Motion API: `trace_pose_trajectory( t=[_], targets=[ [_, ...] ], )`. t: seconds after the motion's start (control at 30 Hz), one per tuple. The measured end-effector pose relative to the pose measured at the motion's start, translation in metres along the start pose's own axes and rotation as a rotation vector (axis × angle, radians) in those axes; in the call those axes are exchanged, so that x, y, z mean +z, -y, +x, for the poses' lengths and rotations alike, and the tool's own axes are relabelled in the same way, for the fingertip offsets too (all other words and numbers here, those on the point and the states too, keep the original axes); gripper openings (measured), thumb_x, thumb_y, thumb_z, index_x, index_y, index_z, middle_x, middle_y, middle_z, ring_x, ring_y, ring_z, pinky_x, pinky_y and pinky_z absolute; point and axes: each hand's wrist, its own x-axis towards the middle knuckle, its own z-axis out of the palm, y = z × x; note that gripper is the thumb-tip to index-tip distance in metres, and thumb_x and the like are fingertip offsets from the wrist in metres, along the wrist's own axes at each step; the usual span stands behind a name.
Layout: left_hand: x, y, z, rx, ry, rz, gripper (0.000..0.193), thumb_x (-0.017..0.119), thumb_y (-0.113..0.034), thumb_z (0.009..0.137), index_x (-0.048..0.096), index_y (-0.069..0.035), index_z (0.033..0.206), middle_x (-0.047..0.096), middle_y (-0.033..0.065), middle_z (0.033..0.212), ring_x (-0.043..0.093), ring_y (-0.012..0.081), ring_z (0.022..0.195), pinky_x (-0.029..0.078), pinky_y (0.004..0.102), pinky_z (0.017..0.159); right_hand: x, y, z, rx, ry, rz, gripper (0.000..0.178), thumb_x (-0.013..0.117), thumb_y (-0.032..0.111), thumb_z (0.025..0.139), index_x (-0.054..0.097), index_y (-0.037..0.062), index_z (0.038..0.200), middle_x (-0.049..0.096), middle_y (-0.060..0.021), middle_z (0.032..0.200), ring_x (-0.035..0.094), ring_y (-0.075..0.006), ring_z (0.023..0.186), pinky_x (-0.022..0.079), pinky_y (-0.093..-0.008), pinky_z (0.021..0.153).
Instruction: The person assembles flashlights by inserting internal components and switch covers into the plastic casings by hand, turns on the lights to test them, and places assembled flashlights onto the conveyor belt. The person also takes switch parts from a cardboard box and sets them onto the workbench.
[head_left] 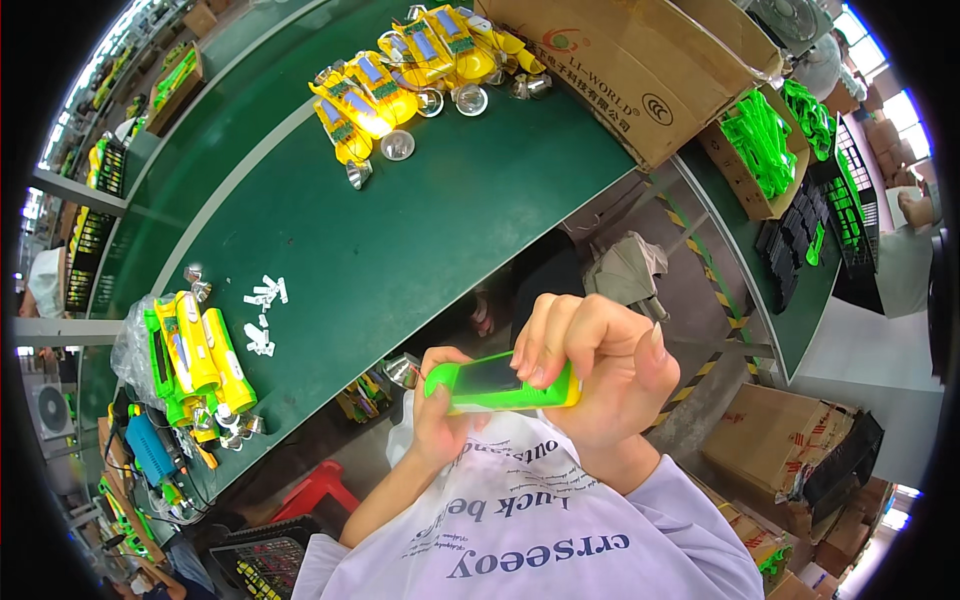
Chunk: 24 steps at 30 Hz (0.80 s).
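Observation:
A green and yellow flashlight (pixel 470 384) with a dark panel on its upper face lies crosswise in front of my chest. My left hand (pixel 437 418) is closed round its left end, thumb on the green casing. A shiny reflector cup (pixel 402 370) shows just beyond that end. My right hand (pixel 615 365) is curled over the right end, fingertips on the dark panel and green rim, its thumb raised away. The underside of the flashlight is hidden.
The green table (pixel 400 250) holds opened yellow lamp bodies (pixel 370 85) at the back, small white parts (pixel 264 292), and yellow-green flashlights (pixel 200 350) at left. A cardboard box (pixel 620 75) stands at the far right corner. Green casings (pixel 762 140) fill a carton on the right-hand table.

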Motion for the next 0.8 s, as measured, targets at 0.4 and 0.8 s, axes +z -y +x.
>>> trace_pose_trajectory(
  t=[0.4,0.8],
  targets=[
    [-0.009,-0.093,0.028,0.156,-0.111,0.601,0.068,0.054,-0.062,0.086,0.051,0.0,0.112,0.056,0.0004,0.068,0.047,0.004,0.047,0.032,0.0183,0.038,-0.036,-0.015,-0.008,0.514,0.227,-0.613,0.025,0.056,0.014,0.093,0.063,-0.0032,0.11,0.069,-0.0127,0.094,0.063,-0.0137,0.083,0.05,-0.0287,0.074],
    [-0.011,-0.086,0.074,0.131,-0.104,0.772,0.055,0.042,-0.048,0.1,0.063,0.002,0.102,0.066,0.0097,0.083,0.06,0.0118,0.069,0.047,0.0256,0.061,-0.011,-0.092,-0.053,1.109,0.194,0.242,0.053,0.066,-0.001,0.064,0.048,0.0006,0.114,0.055,-0.0077,0.075,0.057,-0.0198,0.061,0.047,-0.0325,0.056]
  ],
)
